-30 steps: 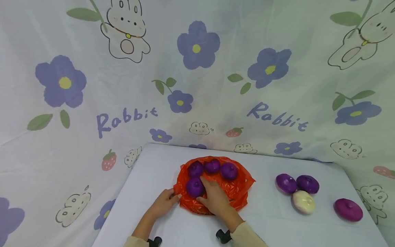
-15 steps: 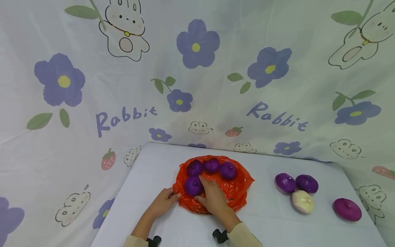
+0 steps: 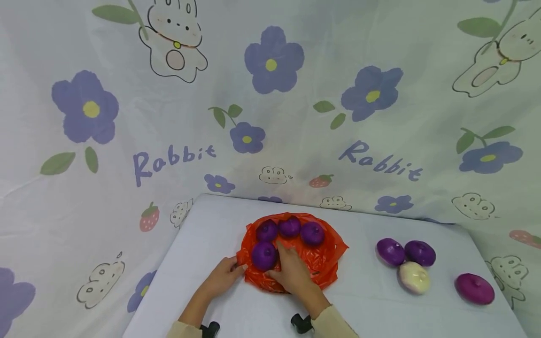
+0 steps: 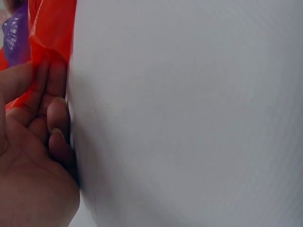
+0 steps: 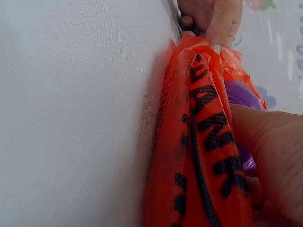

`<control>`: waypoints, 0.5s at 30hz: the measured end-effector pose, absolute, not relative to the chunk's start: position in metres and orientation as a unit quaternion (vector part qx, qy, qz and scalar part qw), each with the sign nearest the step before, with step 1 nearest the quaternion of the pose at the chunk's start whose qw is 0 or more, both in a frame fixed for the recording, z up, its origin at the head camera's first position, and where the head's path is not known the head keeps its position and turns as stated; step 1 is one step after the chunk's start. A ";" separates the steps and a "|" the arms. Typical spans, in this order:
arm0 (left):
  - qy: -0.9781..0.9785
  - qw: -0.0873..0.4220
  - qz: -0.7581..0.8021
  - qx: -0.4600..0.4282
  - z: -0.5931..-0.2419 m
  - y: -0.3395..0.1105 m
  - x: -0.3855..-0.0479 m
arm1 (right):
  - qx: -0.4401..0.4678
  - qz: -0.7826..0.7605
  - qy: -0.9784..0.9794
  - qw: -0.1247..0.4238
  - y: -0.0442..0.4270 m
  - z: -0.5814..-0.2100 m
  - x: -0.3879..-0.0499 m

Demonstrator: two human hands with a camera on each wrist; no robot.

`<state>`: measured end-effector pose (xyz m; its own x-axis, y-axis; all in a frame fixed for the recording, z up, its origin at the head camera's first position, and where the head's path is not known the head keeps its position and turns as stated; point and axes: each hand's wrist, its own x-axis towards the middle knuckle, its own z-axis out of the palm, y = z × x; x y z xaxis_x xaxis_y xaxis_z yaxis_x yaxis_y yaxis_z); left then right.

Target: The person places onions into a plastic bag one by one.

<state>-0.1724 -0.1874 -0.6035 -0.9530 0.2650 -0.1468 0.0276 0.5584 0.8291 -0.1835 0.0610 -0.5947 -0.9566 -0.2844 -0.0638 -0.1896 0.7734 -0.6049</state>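
Observation:
A red plastic bag (image 3: 314,259) lies spread on the table, with several purple onions inside it. My right hand (image 3: 293,272) reaches into the bag, thumb and fingers round the right side of the front purple onion (image 3: 264,256). At the bag's left edge my left hand (image 3: 224,278) pinches the plastic. In the left wrist view the left hand (image 4: 33,142) has the red plastic (image 4: 53,28) between thumb and fingers. Black lettering shows on the bag (image 5: 189,142) in the right wrist view, where the right hand (image 5: 279,161) partly hides a purple onion (image 5: 242,94).
On the white table (image 3: 359,300), right of the bag, two purple onions (image 3: 390,251) (image 3: 420,253) touch a pale onion (image 3: 414,278). A magenta onion (image 3: 475,288) lies farther right. A patterned cloth (image 3: 296,131) hangs behind the table.
The front onion has shifted very slightly left within the bag, with my right hand moving along with it. My left hand keeps its hold on the bag's edge.

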 end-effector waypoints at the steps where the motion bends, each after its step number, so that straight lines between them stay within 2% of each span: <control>1: 0.873 0.125 0.462 0.091 -0.603 -0.188 -0.172 | -0.127 -0.314 0.938 0.078 0.062 -0.595 -0.183; 6: 0.874 0.110 0.460 0.110 -0.602 -0.191 -0.173 | -0.144 -0.319 0.932 0.097 0.066 -0.593 -0.181; 13: 0.873 0.145 0.459 0.073 -0.600 -0.187 -0.177 | -0.141 -0.323 0.928 0.121 0.069 -0.586 -0.180; 15: 0.875 0.140 0.458 0.070 -0.603 -0.185 -0.177 | -0.143 -0.329 0.926 0.117 0.073 -0.582 -0.179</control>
